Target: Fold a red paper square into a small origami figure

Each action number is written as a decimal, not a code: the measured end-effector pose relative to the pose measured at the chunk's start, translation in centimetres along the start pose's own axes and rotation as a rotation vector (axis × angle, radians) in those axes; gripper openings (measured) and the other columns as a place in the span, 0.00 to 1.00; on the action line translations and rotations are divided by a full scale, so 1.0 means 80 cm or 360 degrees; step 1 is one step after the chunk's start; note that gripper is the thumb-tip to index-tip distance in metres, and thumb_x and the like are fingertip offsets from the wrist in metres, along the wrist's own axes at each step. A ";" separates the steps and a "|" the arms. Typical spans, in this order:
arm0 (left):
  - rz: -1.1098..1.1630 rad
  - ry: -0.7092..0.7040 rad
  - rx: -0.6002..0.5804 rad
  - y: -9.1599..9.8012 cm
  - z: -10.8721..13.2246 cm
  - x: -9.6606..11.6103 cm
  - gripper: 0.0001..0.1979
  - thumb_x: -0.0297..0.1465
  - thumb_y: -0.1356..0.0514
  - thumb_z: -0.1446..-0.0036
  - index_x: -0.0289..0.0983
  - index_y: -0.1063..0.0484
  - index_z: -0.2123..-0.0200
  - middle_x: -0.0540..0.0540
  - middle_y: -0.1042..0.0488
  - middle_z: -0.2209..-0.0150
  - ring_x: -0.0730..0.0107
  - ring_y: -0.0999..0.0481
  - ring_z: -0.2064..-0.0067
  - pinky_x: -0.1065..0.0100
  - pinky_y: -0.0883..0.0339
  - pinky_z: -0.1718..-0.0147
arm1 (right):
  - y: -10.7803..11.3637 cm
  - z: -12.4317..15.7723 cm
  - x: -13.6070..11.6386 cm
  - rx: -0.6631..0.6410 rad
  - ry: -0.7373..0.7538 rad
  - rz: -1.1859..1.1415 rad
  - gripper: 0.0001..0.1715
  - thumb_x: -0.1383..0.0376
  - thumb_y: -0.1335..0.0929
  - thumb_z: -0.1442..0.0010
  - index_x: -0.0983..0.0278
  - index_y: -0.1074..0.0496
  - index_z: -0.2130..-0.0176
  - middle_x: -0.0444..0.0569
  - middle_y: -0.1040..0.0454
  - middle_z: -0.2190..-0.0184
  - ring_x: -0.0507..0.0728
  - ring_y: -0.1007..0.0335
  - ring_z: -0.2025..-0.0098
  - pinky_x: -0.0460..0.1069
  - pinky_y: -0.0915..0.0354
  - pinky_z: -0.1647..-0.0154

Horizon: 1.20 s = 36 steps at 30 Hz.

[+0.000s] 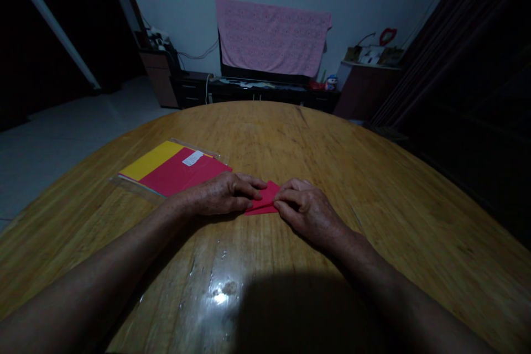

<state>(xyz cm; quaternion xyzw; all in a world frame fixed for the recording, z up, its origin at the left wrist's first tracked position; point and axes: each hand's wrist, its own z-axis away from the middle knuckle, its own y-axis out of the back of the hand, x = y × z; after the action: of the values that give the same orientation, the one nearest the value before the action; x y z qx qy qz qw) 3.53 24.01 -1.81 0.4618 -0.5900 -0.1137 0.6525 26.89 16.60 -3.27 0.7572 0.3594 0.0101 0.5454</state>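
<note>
While hands [219, 194] [309, 214] pinch red paper [265, 200], sheets [176, 171] lie nearby.

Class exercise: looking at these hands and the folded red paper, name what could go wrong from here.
The folded red paper is held between the left hand and right hand, so its layers might slip out of line. The dim light could hide an uneven crease.

Living room of a home. A pink patterned cloth [272, 37] over a television on a low black cabinet [194, 88], dark curtains [418, 55] at one side, pale floor tiles [70, 138], and a big round wooden table [373, 177] for household use.
</note>
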 end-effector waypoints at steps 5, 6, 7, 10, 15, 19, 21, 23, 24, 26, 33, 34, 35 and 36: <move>-0.0001 -0.0020 -0.0014 -0.001 0.000 -0.005 0.15 0.25 0.42 0.42 0.38 0.24 0.53 0.38 0.31 0.41 0.59 0.33 0.40 0.55 0.39 0.42 | 0.000 -0.001 -0.002 0.0002 -0.0057 0.0014 0.09 0.67 0.34 0.38 0.62 0.24 0.69 0.48 0.27 0.67 0.55 0.33 0.63 0.51 0.37 0.61; 0.0002 -0.0028 -0.0019 -0.001 0.000 -0.006 0.15 0.25 0.42 0.42 0.38 0.24 0.53 0.39 0.32 0.41 0.59 0.33 0.40 0.55 0.40 0.42 | 0.000 -0.001 -0.003 0.0005 -0.0068 0.0012 0.09 0.67 0.34 0.38 0.63 0.24 0.69 0.48 0.27 0.68 0.55 0.33 0.64 0.51 0.37 0.61; 0.0004 -0.0031 -0.0026 0.000 0.000 -0.007 0.15 0.25 0.42 0.42 0.38 0.24 0.52 0.39 0.32 0.41 0.59 0.33 0.40 0.55 0.40 0.42 | 0.000 -0.002 -0.003 0.0010 -0.0078 0.0008 0.09 0.67 0.33 0.38 0.62 0.25 0.69 0.48 0.27 0.68 0.55 0.33 0.64 0.51 0.37 0.62; 0.0005 -0.0023 -0.0047 0.000 0.001 -0.007 0.16 0.24 0.43 0.42 0.37 0.25 0.52 0.38 0.33 0.40 0.60 0.33 0.39 0.55 0.40 0.42 | -0.002 -0.002 -0.003 0.0034 -0.0106 0.0003 0.08 0.66 0.33 0.39 0.63 0.25 0.69 0.48 0.27 0.68 0.55 0.33 0.64 0.50 0.38 0.63; 0.0013 -0.0001 -0.0042 0.000 0.000 -0.002 0.15 0.23 0.42 0.43 0.37 0.25 0.53 0.37 0.33 0.40 0.59 0.34 0.39 0.55 0.41 0.42 | -0.005 -0.003 -0.006 0.0065 -0.0148 0.0034 0.09 0.66 0.32 0.39 0.63 0.26 0.71 0.49 0.28 0.70 0.55 0.33 0.65 0.51 0.38 0.63; 0.0057 0.0060 -0.0031 0.000 0.000 0.007 0.11 0.23 0.43 0.44 0.35 0.25 0.58 0.38 0.31 0.42 0.60 0.33 0.40 0.57 0.39 0.44 | -0.008 -0.004 -0.007 0.0131 -0.0177 0.0027 0.08 0.66 0.32 0.41 0.63 0.28 0.73 0.48 0.29 0.71 0.55 0.34 0.67 0.50 0.40 0.66; 0.0097 0.0078 -0.0020 0.000 0.000 0.010 0.09 0.22 0.43 0.44 0.35 0.26 0.61 0.38 0.30 0.43 0.60 0.33 0.40 0.58 0.38 0.44 | -0.010 -0.004 -0.006 0.0160 -0.0189 0.0013 0.08 0.67 0.31 0.42 0.63 0.29 0.74 0.48 0.30 0.72 0.54 0.35 0.68 0.50 0.40 0.67; 0.0103 0.0095 -0.0021 0.000 0.000 0.011 0.08 0.21 0.44 0.45 0.35 0.27 0.63 0.39 0.30 0.43 0.60 0.33 0.40 0.58 0.39 0.44 | -0.012 -0.004 -0.005 0.0176 -0.0207 -0.0002 0.08 0.67 0.31 0.43 0.63 0.29 0.74 0.47 0.30 0.72 0.54 0.35 0.68 0.50 0.41 0.67; 0.0093 0.0103 -0.0028 0.000 0.000 0.011 0.08 0.21 0.44 0.45 0.35 0.27 0.65 0.39 0.30 0.43 0.60 0.33 0.40 0.58 0.39 0.44 | -0.013 -0.003 -0.004 0.0182 -0.0215 -0.0008 0.08 0.67 0.31 0.43 0.63 0.29 0.74 0.47 0.31 0.72 0.54 0.35 0.68 0.50 0.41 0.67; 0.0066 0.0123 -0.0048 0.000 0.000 0.011 0.07 0.21 0.44 0.46 0.35 0.26 0.66 0.38 0.32 0.41 0.59 0.32 0.41 0.58 0.39 0.45 | -0.014 -0.003 -0.003 0.0190 -0.0218 -0.0018 0.08 0.67 0.32 0.43 0.63 0.29 0.74 0.47 0.31 0.72 0.54 0.36 0.68 0.50 0.41 0.68; 0.0000 0.0196 -0.0025 0.000 0.000 0.025 0.08 0.25 0.44 0.46 0.35 0.25 0.72 0.38 0.29 0.43 0.56 0.30 0.43 0.59 0.36 0.47 | -0.014 -0.004 -0.003 0.0180 -0.0234 -0.0012 0.07 0.67 0.32 0.43 0.63 0.28 0.74 0.47 0.31 0.72 0.54 0.35 0.68 0.50 0.41 0.68; 0.0009 0.0215 -0.0016 -0.001 0.000 0.027 0.08 0.25 0.44 0.46 0.35 0.25 0.72 0.38 0.29 0.44 0.56 0.30 0.43 0.59 0.36 0.48 | -0.014 -0.004 -0.003 0.0178 -0.0236 -0.0011 0.07 0.67 0.31 0.43 0.63 0.28 0.74 0.47 0.31 0.72 0.54 0.35 0.68 0.50 0.41 0.68; 0.0027 0.0237 -0.0008 -0.001 0.000 0.028 0.08 0.26 0.43 0.45 0.35 0.25 0.73 0.39 0.28 0.45 0.56 0.30 0.43 0.60 0.35 0.48 | -0.013 -0.004 -0.003 0.0175 -0.0238 -0.0011 0.07 0.67 0.32 0.43 0.63 0.28 0.74 0.47 0.31 0.72 0.54 0.35 0.68 0.50 0.40 0.67; 0.0048 0.0261 0.0001 -0.001 0.000 0.029 0.08 0.28 0.43 0.45 0.35 0.24 0.73 0.39 0.28 0.45 0.56 0.30 0.42 0.60 0.35 0.49 | -0.013 -0.004 -0.003 0.0175 -0.0240 -0.0012 0.07 0.67 0.32 0.43 0.63 0.28 0.74 0.47 0.31 0.72 0.54 0.35 0.68 0.50 0.40 0.67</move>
<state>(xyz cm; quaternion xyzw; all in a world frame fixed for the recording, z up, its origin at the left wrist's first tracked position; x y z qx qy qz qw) 4.20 22.35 -0.32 0.4608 -0.5416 -0.0654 0.7001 25.98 16.88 -3.92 0.7832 0.3201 -0.0689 0.5286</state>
